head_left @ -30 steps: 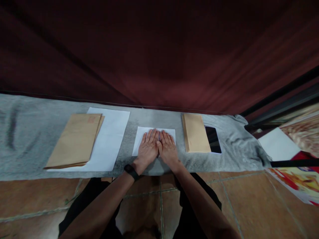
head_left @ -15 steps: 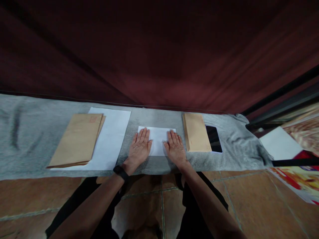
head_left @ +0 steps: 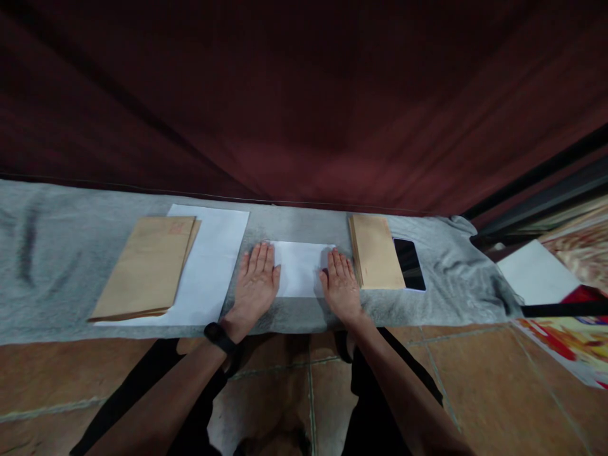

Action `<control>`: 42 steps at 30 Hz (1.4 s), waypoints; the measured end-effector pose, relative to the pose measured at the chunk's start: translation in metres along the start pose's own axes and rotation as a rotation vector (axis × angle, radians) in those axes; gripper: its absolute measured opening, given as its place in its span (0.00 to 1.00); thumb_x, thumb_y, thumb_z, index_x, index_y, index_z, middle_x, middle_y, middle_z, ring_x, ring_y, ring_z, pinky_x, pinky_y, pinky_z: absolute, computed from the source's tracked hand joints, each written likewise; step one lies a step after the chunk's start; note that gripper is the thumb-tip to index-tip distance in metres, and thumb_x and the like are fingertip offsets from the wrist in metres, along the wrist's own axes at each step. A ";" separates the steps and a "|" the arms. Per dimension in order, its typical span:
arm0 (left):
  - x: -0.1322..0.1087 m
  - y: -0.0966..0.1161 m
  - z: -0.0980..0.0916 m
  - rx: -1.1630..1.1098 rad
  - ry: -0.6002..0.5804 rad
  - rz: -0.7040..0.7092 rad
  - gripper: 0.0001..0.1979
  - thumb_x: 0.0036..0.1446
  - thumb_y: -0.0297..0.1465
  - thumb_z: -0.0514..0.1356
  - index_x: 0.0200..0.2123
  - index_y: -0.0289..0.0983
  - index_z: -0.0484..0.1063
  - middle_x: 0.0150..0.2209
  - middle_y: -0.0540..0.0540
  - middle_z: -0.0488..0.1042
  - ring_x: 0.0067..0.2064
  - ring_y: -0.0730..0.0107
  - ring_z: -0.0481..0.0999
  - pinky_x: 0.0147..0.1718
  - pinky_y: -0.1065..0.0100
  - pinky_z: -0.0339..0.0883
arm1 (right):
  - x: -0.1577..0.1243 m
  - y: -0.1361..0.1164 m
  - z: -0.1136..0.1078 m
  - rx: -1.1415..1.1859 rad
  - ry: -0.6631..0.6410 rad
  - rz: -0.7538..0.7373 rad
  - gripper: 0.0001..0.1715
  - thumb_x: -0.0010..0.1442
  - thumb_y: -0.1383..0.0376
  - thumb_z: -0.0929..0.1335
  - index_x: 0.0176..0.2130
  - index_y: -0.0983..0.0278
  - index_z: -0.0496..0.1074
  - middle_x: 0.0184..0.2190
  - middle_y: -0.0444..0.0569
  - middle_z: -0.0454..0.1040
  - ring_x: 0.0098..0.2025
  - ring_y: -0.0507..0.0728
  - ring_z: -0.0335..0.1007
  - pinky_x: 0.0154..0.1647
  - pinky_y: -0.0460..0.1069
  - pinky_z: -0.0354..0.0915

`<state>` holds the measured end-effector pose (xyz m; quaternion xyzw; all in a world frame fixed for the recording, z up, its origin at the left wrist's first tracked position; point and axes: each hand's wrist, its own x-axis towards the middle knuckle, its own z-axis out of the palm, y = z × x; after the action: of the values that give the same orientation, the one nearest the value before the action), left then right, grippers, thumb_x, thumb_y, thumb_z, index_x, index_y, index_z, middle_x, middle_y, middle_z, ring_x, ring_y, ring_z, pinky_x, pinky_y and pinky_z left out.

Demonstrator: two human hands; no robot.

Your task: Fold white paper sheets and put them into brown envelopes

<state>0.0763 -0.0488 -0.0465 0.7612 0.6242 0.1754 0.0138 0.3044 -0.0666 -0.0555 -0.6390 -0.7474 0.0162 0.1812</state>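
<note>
A small white sheet of paper (head_left: 300, 269), perhaps folded, lies flat in front of me on the grey cloth (head_left: 294, 223). My left hand (head_left: 256, 282) rests flat over its left edge, fingers stretched out and pointing away from me. Over its right edge lies my right hand (head_left: 341, 285), also flat, with the fingers extended. Neither hand grasps anything. Just right of my right hand is a stack of small brown envelopes (head_left: 379, 253). Larger brown envelopes (head_left: 145, 266) lie to the left, partly on top of big white paper (head_left: 216, 266).
A dark-screened phone (head_left: 409, 263) sits partly beside the small envelopes. A dark red curtain (head_left: 304, 126) hangs behind the narrow cloth-covered surface. At the far right are a dark metal frame (head_left: 565, 310), a white sheet (head_left: 536, 272) and a colourful printed box or board (head_left: 570, 348).
Both hands have slid outward, left hand to the left and right hand to the right, uncovering more of the white paper between them. The paper has stayed about where it was.
</note>
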 end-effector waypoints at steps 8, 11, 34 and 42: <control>0.002 0.036 0.009 -0.043 -0.133 0.228 0.30 0.70 0.29 0.45 0.73 0.32 0.56 0.74 0.40 0.57 0.76 0.55 0.50 0.74 0.48 0.44 | 0.002 -0.033 0.005 0.125 -0.123 -0.128 0.33 0.77 0.59 0.54 0.74 0.70 0.54 0.75 0.56 0.52 0.77 0.61 0.45 0.77 0.60 0.48; 0.002 0.038 0.013 -0.028 -0.172 0.225 0.30 0.69 0.29 0.46 0.72 0.31 0.58 0.73 0.40 0.58 0.76 0.53 0.51 0.74 0.46 0.43 | 0.002 -0.032 0.010 0.096 -0.137 -0.122 0.33 0.77 0.58 0.55 0.74 0.68 0.55 0.75 0.55 0.53 0.77 0.61 0.47 0.77 0.61 0.47; 0.008 -0.002 -0.017 -0.008 -0.121 -0.059 0.30 0.67 0.37 0.56 0.68 0.32 0.64 0.70 0.30 0.63 0.64 0.40 0.70 0.61 0.46 0.65 | 0.039 0.014 -0.001 -0.001 -0.100 0.068 0.30 0.74 0.63 0.59 0.70 0.70 0.62 0.71 0.60 0.62 0.72 0.66 0.56 0.72 0.62 0.54; 0.016 -0.013 -0.013 -0.064 -0.164 -0.085 0.31 0.64 0.36 0.60 0.67 0.31 0.65 0.68 0.30 0.65 0.65 0.42 0.69 0.64 0.48 0.63 | 0.057 0.005 -0.018 -0.037 -0.158 0.151 0.27 0.71 0.62 0.64 0.65 0.67 0.68 0.58 0.62 0.72 0.61 0.66 0.67 0.63 0.59 0.63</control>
<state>0.0632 -0.0332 -0.0333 0.7449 0.6469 0.1314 0.0967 0.3082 -0.0148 -0.0257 -0.6936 -0.7091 0.0664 0.1079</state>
